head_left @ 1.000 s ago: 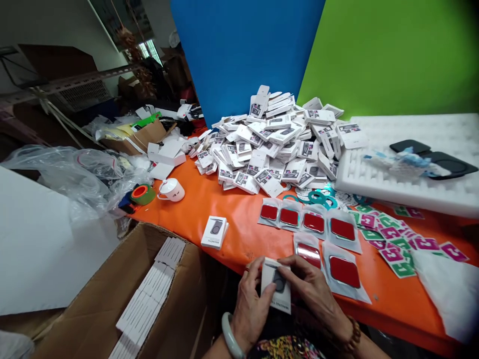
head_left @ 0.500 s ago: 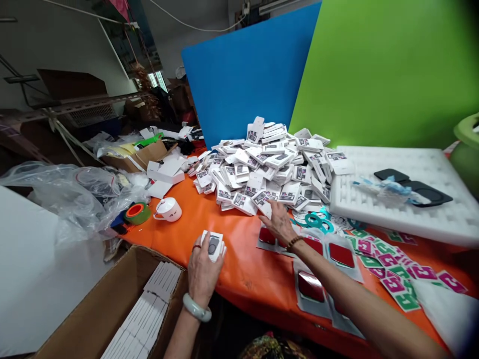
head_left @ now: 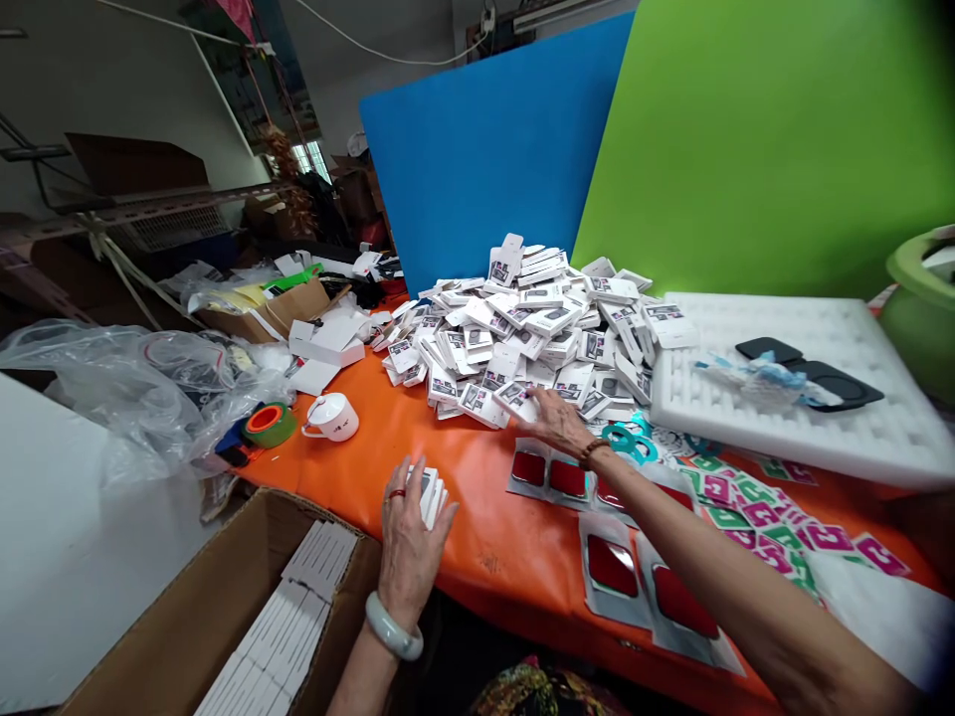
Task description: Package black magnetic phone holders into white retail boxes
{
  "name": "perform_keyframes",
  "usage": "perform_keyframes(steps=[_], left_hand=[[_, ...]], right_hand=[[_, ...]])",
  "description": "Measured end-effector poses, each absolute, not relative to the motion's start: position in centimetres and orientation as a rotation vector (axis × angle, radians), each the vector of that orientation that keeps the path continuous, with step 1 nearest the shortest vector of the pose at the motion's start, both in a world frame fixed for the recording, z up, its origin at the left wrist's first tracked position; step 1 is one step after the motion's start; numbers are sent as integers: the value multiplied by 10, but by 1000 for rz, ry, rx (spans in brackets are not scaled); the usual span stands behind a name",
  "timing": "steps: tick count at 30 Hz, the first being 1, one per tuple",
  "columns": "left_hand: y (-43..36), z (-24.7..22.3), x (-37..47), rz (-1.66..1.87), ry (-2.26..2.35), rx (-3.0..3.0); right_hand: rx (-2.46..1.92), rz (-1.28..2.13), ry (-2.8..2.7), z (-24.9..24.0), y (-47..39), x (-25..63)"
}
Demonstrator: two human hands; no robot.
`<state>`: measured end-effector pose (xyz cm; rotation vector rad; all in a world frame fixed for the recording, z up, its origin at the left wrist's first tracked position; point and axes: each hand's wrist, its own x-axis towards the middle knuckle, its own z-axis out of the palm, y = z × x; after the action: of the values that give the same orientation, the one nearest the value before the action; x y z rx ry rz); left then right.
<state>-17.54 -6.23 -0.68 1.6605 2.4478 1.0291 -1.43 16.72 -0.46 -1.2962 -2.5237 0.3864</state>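
Left hand (head_left: 411,557) spread over small white box stack (head_left: 436,504), orange tablecloth (head_left: 484,507); right hand (head_left: 556,423) at front edge of printed box pile (head_left: 514,328).

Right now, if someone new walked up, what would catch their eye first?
Probably the big heap of small white boxes mid-table, in front of a bright blue panel and a green panel. The right hand is at the heap's near edge, and the left hand is at a short stack of boxes beside the open carton.
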Motion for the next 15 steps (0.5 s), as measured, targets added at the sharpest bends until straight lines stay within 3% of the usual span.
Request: perform_keyframes(steps=[5, 8, 15], left_hand=[[-71, 2, -136, 846, 1993, 1728], [-75, -3, -118, 723, 1635, 1601], [-84, -30, -90, 658, 1107, 1193]], right_hand=[[-758, 1104, -2884, 32, 96, 25], [-692, 1466, -2865, 38, 53, 47], [-781, 1807, -2614, 19, 25, 76]])
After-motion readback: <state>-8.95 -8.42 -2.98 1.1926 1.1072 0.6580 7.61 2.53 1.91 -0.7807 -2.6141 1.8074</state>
